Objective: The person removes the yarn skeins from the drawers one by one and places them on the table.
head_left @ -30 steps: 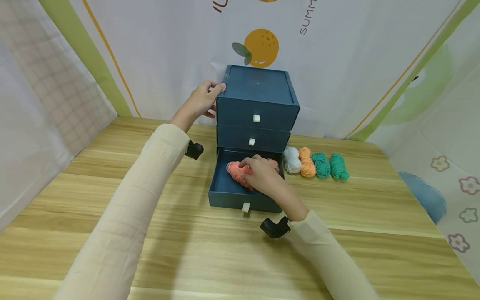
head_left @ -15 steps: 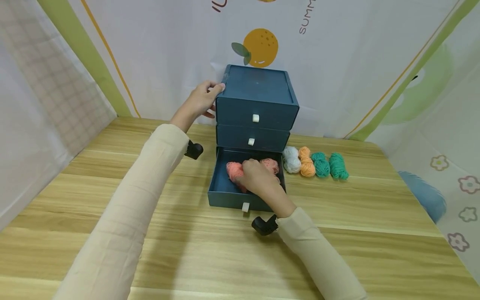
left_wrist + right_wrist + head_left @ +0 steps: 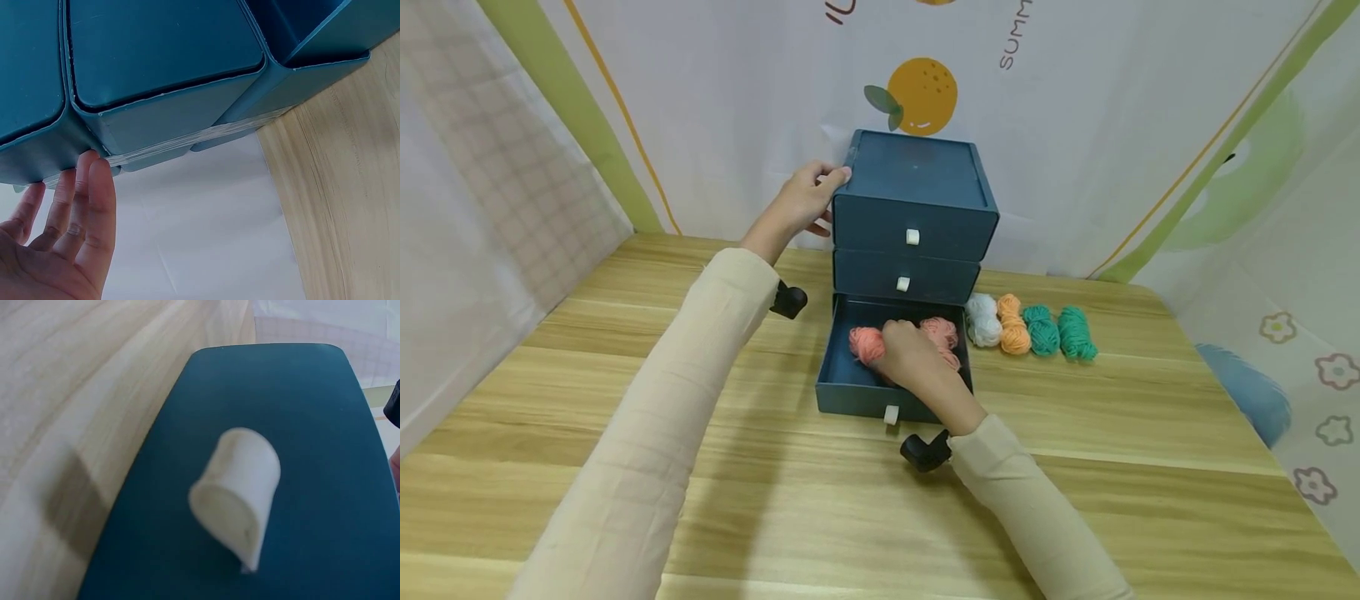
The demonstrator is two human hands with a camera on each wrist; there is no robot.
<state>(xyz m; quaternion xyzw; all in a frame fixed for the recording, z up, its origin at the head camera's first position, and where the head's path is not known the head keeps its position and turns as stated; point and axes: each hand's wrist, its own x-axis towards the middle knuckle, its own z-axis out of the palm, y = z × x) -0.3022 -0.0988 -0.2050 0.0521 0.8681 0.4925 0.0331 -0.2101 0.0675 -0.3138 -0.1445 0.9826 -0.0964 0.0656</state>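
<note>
The dark blue drawer unit (image 3: 916,227) has its bottom drawer (image 3: 856,398) pulled out. My left hand (image 3: 808,196) touches the unit's left side, thumb at the top edge; in the left wrist view its fingers (image 3: 97,212) are straight against the side wall. My right hand (image 3: 916,360) reaches into the drawer, fingers curled down at a coral yarn skein (image 3: 866,343) that shows beyond the knuckles. A pinker skein (image 3: 942,332) lies to its right. The right wrist view shows the drawer front (image 3: 300,400) and its white knob (image 3: 240,481).
Right of the unit, a white skein (image 3: 984,320), an orange skein (image 3: 1014,325) and two green skeins (image 3: 1077,333) lie in a row on the wooden table (image 3: 820,517). A printed curtain (image 3: 745,92) hangs behind.
My right hand has shifted slightly left and its fingers have closed down over the coral skein, which has moved a little left. More of the pinker skein shows. The left hand stays put.
</note>
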